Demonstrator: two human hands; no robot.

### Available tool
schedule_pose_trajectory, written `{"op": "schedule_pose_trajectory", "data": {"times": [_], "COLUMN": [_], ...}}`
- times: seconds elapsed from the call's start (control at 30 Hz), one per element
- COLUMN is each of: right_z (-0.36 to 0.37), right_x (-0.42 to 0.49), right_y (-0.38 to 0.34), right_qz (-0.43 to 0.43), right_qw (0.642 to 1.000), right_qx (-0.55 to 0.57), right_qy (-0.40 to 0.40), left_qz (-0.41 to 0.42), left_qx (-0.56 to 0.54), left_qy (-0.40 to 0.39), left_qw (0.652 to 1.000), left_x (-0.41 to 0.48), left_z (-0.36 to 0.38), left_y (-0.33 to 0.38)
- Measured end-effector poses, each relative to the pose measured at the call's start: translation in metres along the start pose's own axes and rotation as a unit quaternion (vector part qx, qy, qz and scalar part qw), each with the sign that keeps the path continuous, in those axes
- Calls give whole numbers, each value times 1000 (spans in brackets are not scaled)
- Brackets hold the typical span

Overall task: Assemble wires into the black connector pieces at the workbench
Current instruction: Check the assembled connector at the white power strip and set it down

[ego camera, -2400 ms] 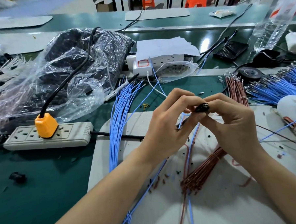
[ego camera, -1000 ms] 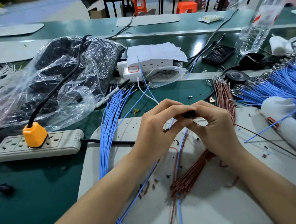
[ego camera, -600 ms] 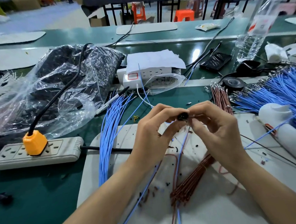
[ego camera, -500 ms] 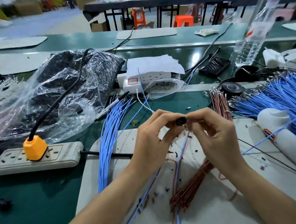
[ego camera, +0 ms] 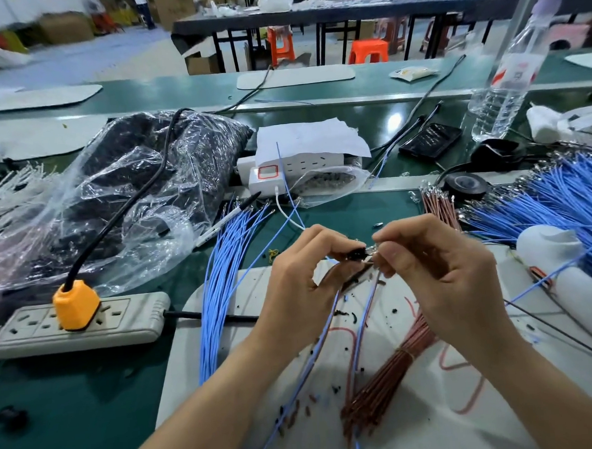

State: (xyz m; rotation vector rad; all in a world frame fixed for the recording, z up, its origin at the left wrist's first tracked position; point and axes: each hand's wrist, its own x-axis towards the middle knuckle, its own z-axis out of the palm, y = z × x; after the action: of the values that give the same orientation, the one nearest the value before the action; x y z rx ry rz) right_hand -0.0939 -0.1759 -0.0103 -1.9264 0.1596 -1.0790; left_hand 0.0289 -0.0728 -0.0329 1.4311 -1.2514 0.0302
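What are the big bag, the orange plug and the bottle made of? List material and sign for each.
Big bag: thin clear plastic film, glossy; it crinkles and shows dark contents.
Orange plug: moulded plastic or rubber, matte; smooth faceted body.
Bottle: clear thin plastic, likely; ribbed, see-through wall.

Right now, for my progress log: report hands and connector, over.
Left hand pinches black connector. Right hand pinches wire end, tip at the connector. Nothing between them; brown wire bundle lies on the mat below.
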Motion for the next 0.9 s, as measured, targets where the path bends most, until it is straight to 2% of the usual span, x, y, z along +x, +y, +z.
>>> {"op": "schedule_pose_trajectory", "data": {"times": [0.1,0.23,0.37,0.47,0.57,0.63,0.73,0.8,0.9], "right_z": [0,-1,-5,-5,-3,-2,-4,-6,-7], "right_x": [0,2,3,3,3,3,5,8,8], "right_y": [-1,0,5,8,8,8,10,12,18], "right_qz": [-5,-74,-141,-140,-123,-86,63,158,259], "right_qw": [1000,991,963,955,958,971,994,980,938], "right_qx": [3,-112,-222,-248,-243,-207,-43,84,220], "right_qy": [-10,-19,-64,-84,-89,-85,-80,-91,-74], "left_qz": [2,19,55,67,52,28,7,-1,-11], "left_qx": [10,37,116,141,121,101,89,89,74], "left_qy": [-6,-21,-66,-87,-107,-106,-92,-94,-100], "left_qw": [1000,999,990,984,985,989,992,992,992], "left_x": [0,0,0,1,-1,-2,-2,-2,0], "left_z": [1,0,-2,-2,-2,-3,-2,-2,-2], "left_y": [1,1,-1,-4,-9,-10,-9,-9,-7]}}
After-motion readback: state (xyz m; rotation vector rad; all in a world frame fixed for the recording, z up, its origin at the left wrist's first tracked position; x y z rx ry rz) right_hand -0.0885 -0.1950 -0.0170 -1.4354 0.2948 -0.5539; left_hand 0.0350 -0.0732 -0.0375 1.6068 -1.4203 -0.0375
